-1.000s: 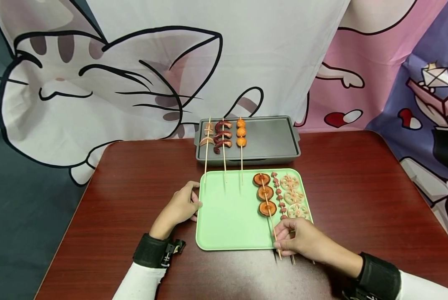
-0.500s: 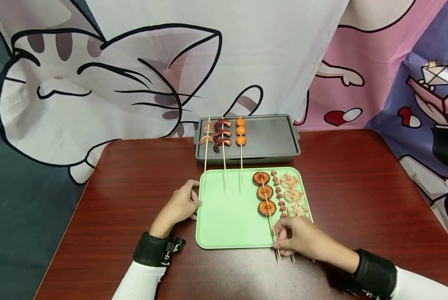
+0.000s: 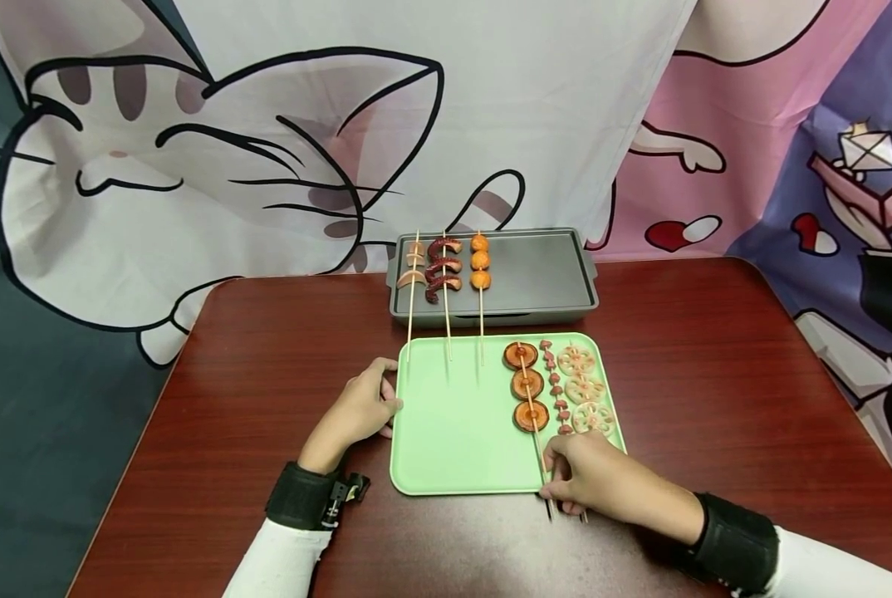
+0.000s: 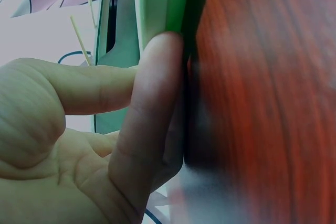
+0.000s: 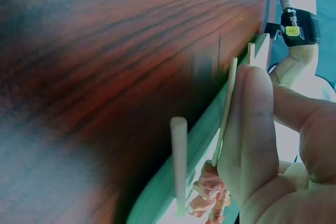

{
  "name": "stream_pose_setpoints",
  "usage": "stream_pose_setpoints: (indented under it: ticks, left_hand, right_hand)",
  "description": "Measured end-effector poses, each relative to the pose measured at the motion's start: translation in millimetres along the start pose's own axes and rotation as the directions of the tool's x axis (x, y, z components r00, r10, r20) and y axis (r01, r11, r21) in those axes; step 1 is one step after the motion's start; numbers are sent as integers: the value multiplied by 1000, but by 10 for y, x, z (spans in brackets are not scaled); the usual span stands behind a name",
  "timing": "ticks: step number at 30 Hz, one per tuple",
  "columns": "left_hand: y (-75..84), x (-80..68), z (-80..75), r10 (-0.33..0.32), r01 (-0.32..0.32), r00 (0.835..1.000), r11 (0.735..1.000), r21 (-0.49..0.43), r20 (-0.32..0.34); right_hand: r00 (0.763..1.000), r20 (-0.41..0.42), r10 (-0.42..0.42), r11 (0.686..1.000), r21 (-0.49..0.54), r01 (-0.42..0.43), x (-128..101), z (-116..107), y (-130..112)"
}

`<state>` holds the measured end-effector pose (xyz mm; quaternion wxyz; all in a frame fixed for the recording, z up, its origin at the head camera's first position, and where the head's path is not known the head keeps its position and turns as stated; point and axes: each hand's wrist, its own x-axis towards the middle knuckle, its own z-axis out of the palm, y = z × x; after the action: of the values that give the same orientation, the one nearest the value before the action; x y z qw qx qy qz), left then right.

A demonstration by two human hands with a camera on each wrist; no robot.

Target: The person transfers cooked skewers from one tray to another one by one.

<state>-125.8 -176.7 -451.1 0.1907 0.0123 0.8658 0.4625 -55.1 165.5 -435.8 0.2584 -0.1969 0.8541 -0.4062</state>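
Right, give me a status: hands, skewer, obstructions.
Left fingers grip green tray, left edge. Right fingers pinch brown-slice skewer near its lower end. Possible snag: small-chunk skewer close alongside.

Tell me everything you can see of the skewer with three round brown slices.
The skewer has three round slices in a row, orange-brown with dark rims, on a thin, pale stick that looks wooden. It points away from the person, leaning slightly left at the far end, over the right part of the green tray, beside the skewer of small reddish pieces. The right hand pinches it near its lower end. I can't tell whether it's lifted.
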Motion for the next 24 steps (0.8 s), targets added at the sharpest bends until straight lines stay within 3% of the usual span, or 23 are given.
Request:
stream_pose_setpoints:
  ticks: [7,17,24]
  left_hand:
    - [3,2,1,2,-2,1000,1000,0,-1]
    - [-11,-1,0,4,-4,1000,1000,4,-4]
    - [-6,-11,1,11,-11,1000,1000,9,-4]
  right_hand:
    - [1000,7,-19,994,-107,20,14,8,-36]
    - [999,19,-30,990,-134,32,15,-38,-57]
    - [990,-40,-134,966,-230,121,8,-192,-86]
